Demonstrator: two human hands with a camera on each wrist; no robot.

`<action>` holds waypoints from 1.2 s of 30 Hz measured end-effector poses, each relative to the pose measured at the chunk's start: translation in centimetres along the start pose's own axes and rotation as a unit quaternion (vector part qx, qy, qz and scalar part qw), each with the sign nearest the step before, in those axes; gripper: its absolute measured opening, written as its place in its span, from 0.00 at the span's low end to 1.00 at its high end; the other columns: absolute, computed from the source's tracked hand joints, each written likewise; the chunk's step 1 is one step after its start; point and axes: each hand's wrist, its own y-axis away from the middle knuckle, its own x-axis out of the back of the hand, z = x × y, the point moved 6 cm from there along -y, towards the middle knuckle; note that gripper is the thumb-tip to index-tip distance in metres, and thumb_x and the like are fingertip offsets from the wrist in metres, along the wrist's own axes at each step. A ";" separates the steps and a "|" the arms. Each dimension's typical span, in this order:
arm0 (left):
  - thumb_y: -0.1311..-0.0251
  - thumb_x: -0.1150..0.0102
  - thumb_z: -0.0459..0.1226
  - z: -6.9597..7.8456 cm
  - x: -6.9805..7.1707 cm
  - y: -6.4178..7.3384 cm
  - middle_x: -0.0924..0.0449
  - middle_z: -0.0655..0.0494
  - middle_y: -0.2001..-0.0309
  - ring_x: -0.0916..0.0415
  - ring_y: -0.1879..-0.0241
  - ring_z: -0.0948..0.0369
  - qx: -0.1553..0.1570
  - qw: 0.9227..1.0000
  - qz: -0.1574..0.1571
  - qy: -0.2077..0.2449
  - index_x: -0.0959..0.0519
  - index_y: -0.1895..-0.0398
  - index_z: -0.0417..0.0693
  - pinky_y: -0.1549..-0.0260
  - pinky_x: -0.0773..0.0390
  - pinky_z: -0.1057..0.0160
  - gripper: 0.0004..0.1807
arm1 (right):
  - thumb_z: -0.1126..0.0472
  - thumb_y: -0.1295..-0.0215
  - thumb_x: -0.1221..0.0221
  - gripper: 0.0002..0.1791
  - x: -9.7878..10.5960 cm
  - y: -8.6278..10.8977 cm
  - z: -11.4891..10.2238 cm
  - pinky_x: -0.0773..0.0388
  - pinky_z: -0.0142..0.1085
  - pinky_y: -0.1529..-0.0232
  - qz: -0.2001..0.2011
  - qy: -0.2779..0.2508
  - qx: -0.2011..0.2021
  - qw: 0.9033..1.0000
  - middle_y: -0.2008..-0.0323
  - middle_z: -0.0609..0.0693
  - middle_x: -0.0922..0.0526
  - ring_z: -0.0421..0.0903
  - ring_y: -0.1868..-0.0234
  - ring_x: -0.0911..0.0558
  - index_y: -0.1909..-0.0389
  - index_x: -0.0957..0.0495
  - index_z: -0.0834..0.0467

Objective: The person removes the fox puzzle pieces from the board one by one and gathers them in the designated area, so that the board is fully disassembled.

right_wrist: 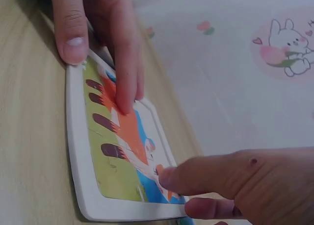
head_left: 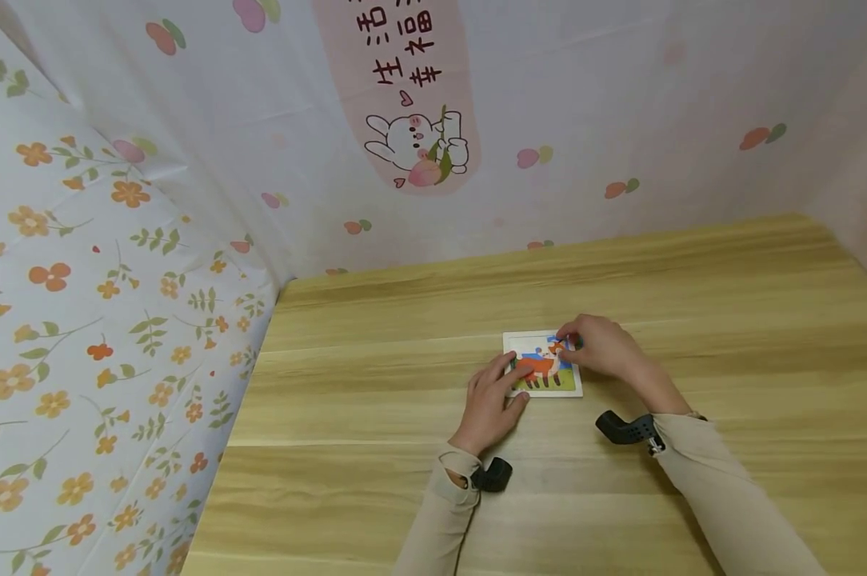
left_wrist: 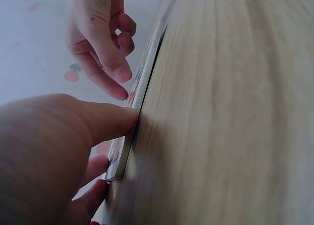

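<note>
A small jigsaw puzzle [head_left: 544, 390] in a white frame lies flat on the wooden table, picturing an orange fox on green and blue. My left hand [head_left: 489, 404] rests over its left side: the thumb [left_wrist: 122, 121] is against the near edge, one straight finger [right_wrist: 128, 83] presses on the fox's body, and other fingertips sit by the left edge. My right hand [head_left: 605, 346] is at the upper right corner, thumb and forefinger pinching the puzzle piece [right_wrist: 164, 187] with the fox's head. Part of that piece is hidden under the fingers. Bare white backing shows at the picture's upper left.
The wooden table [head_left: 376, 448] extends around the puzzle. A white printed cloth [head_left: 585, 96] hangs behind its back edge, and a flowered cloth [head_left: 117, 320] hangs along the left. Black wrist cameras [head_left: 624, 428] are strapped over both sleeves.
</note>
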 end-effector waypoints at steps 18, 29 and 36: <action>0.38 0.45 0.38 0.2 0.1 0.0 0.38 0.47 0.35 0.45 0.34 0.52 -0.003 1.000 0.006 0.019 0.26 0.41 0.48 0.41 0.44 0.49 0.21 | 0.66 0.50 0.34 0.14 -0.1 -0.1 0.0 0.30 0.42 0.72 0.019 0.020 -0.018 0.999 0.72 0.53 0.26 0.48 0.72 0.29 0.61 0.20 0.66; 0.38 0.45 0.40 0.0 0.0 0.0 0.38 0.50 0.34 0.45 0.33 0.54 0.002 1.000 -0.001 0.003 0.26 0.41 0.50 0.40 0.44 0.51 0.21 | 0.68 0.50 0.35 0.12 -0.2 -0.6 0.0 0.32 0.41 0.69 -0.007 -0.007 -0.019 1.000 0.73 0.53 0.27 0.48 0.72 0.30 0.63 0.22 0.66; 0.38 0.44 0.40 -0.1 0.0 -0.2 0.38 0.49 0.34 0.46 0.33 0.54 0.004 1.000 0.001 0.006 0.26 0.41 0.50 0.40 0.44 0.51 0.21 | 0.69 0.50 0.35 0.12 0.0 -0.8 0.0 0.32 0.41 0.70 -0.011 -0.007 -0.015 1.000 0.74 0.53 0.28 0.48 0.72 0.30 0.63 0.23 0.66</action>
